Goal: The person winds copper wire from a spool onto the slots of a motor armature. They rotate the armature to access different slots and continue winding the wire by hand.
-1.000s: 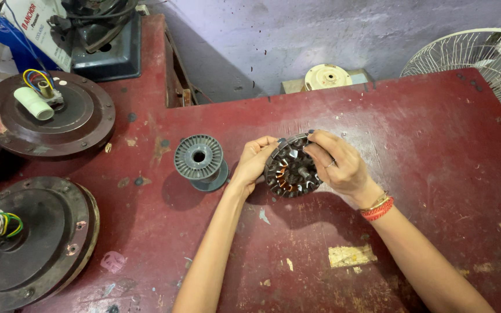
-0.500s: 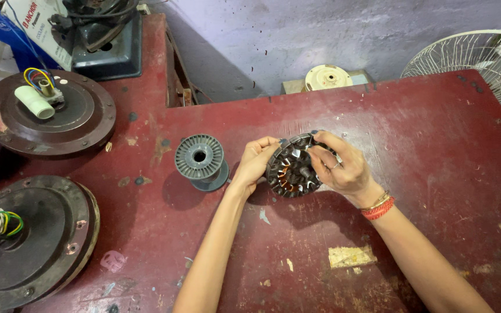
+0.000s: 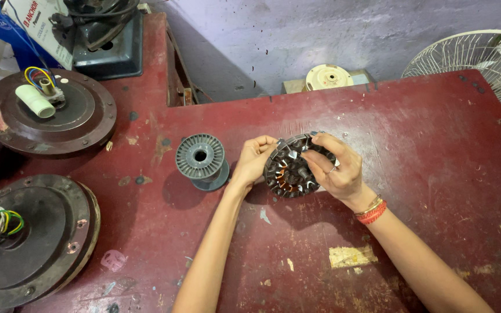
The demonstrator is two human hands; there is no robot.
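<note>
Both hands, left hand (image 3: 254,160) and right hand (image 3: 336,168), close their fingers on the stator (image 3: 293,169) rim; it looks heavy, stiff, with delicate copper windings between the fingers.

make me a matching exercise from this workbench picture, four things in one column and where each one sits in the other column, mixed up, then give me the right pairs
Things:
1. wound stator
2. grey spool
3. cream disc
4. white fan guard

Places:
A. at the table's far right edge
B. held between left hand and right hand
C. behind the table's back edge, by the wall
D. on the red table, just left of the hands

Pairs: 1-B, 2-D, 3-C, 4-A
</note>
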